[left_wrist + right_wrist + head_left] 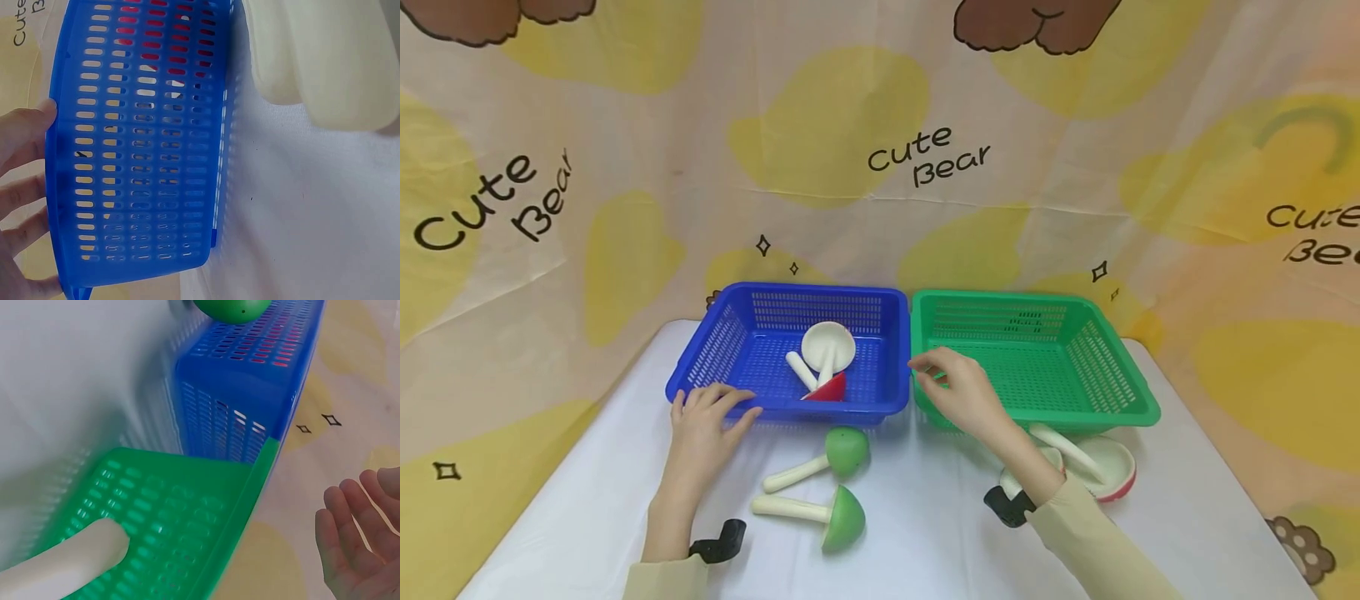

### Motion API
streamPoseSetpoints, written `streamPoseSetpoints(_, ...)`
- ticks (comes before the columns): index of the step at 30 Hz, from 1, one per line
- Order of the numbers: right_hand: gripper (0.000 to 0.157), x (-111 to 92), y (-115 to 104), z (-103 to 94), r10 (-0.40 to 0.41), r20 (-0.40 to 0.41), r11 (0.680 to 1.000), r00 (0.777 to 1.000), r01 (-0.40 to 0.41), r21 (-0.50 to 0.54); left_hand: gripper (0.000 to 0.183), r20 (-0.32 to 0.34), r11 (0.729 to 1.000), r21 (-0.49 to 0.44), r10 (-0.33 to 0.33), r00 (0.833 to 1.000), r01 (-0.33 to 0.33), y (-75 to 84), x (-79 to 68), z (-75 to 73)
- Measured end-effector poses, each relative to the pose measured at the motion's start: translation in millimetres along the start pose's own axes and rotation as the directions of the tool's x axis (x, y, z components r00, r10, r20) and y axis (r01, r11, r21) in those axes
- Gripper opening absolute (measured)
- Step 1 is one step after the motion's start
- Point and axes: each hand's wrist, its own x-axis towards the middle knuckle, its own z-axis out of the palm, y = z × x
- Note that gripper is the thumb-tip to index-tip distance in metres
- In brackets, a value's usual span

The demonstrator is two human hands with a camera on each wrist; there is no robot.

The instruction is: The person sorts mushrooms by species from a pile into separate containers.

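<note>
My left hand [703, 429] rests on the front rim of the blue basket [895, 350], near its left corner, with the fingers spread. Inside that basket lie two toy mushrooms; one shows its red cap [829, 389], the other its pale round underside [820, 337]. Over the left edge of the green basket [1120, 367] hovers my right hand [958, 387], fingers loosely bent around nothing. Two green-capped toy mushrooms, an upper one [847, 452] and a lower one [846, 521], lie on the table before the blue basket.
Before the green basket lie a red-edged toy mushroom [1112, 467] and another pale-undersided one [1011, 483], partly hidden by the right wrist. The baskets stand side by side on a white-covered table [925, 542]. A patterned cloth [1037, 167] hangs behind.
</note>
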Motion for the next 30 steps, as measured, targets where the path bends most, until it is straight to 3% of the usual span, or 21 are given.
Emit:
streamPoseSetpoints(10, 0.02, -29, 9, -18.5, 0.011, -0.058, 1.0, 0.998, -0.012, -0.02, 0.024, 0.008, 1.0, 0.001, -0.006, 1.0, 0.006, 0.6, 0.0, -1.4)
streamPoseSetpoints(30, 0.024, -81, 41, -28.6, 0.014, -0.077, 0.966, 0.997, -0.033, -0.257, 0.025, 0.02, 1.0, -0.008, -0.018, 1.0, 0.018, -1.8, -0.9, 1.1)
